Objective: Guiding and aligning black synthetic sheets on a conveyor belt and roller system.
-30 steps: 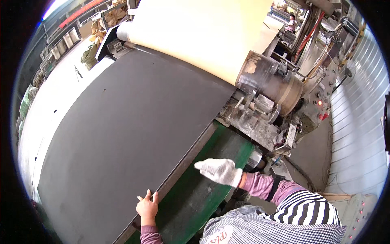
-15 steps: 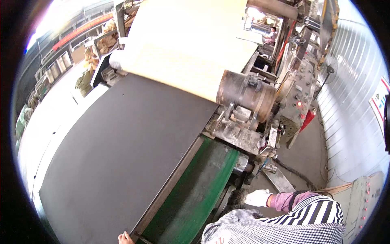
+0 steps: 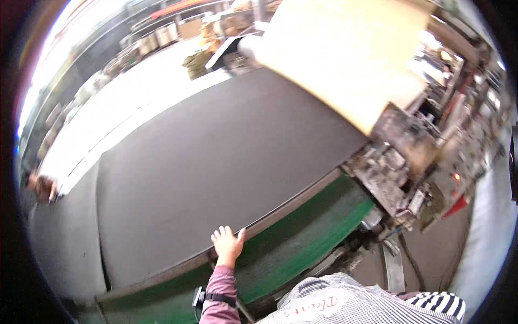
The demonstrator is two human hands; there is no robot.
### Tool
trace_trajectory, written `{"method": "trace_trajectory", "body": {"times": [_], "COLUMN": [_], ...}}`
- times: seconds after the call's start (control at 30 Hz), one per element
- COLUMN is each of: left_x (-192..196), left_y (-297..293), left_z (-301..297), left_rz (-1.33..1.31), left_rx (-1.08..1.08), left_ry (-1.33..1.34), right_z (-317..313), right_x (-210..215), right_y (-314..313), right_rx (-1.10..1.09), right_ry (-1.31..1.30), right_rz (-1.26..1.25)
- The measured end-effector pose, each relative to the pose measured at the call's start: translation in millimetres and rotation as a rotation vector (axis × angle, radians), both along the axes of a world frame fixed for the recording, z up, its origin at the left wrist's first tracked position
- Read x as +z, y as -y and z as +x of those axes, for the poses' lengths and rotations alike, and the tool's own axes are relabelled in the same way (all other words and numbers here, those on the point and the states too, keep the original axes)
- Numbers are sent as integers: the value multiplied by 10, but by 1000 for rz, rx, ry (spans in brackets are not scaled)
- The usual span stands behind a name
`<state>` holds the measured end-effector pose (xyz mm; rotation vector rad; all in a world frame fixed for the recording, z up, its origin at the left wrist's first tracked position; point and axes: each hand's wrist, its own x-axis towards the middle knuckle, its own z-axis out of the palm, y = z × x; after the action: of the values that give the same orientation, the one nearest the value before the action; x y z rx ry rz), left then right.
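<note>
A wide dark grey sheet (image 3: 216,162) lies flat on a long machine bed with a green side (image 3: 302,237). My left hand (image 3: 227,245), bare and with fingers spread, rests on the near edge of the sheet. A pink sleeve and a dark wristband cover my left forearm. My right hand is out of the picture. At the far end a broad cream-coloured sheet (image 3: 345,59) slopes down from a roller onto the machine.
A grimy metal machine head (image 3: 404,156) with a red light stands at the right end of the bed. Another person's hand (image 3: 42,186) holds the sheet's far left edge. Bins and stacked goods line the pale floor at the back.
The view has swung left. My left hand has moved up onto the sheet's near edge. My gloved right hand, seen a second ago, has dropped out of sight.
</note>
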<state>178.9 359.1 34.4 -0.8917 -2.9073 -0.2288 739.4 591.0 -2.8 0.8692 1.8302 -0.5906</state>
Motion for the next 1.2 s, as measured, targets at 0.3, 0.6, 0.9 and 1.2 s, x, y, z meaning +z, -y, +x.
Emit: {"method": "trace_trajectory", "body": {"times": [0.3,0.6,0.9,1.2], "left_x": [289,164,-297,25], "left_y": [1074,567,-107,1666], "left_z": [-618,-239,-518,-976], "left_rz": [-380,-261,884,328], "left_rx": [259,62,175,390], "left_ry": [304,-105,1248,-32], "right_z": [-178,84,200,-783], "right_x": [470,186,-346,735], "right_y": [-253,136,163,-898], "right_rx": [-132,-35,-105,211], "right_ry": [-55,43,79,21], "right_rz": [157,-42,-103,309]}}
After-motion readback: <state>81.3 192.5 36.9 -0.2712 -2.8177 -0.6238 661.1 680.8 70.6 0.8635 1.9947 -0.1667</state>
